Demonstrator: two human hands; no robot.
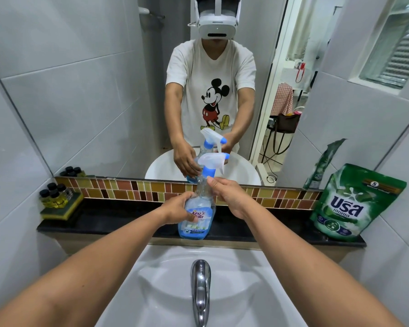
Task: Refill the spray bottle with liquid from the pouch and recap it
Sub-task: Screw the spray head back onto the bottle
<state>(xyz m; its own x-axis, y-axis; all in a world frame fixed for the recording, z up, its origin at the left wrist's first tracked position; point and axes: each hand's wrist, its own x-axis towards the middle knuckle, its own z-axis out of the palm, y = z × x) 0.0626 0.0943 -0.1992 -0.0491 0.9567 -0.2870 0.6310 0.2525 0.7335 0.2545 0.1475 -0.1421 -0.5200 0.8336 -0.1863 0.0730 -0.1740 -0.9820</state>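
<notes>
A clear spray bottle [198,215] with a blue label and a little blue liquid at its bottom stands on the black ledge [118,223] behind the sink. Its white trigger head [210,161] with a blue collar sits on top. My left hand [177,208] grips the bottle's body from the left. My right hand [227,194] is at the bottle's neck just under the blue collar, thumb and fingers curled at it. The green refill pouch [354,204] stands upright at the ledge's right end, apart from both hands.
A white sink [151,279] with a chrome tap [200,291] lies below the ledge. Small black-capped bottles [54,194] on a sponge sit at the ledge's left end. A mirror [104,90] above the tile strip reflects the person, bottle and doorway.
</notes>
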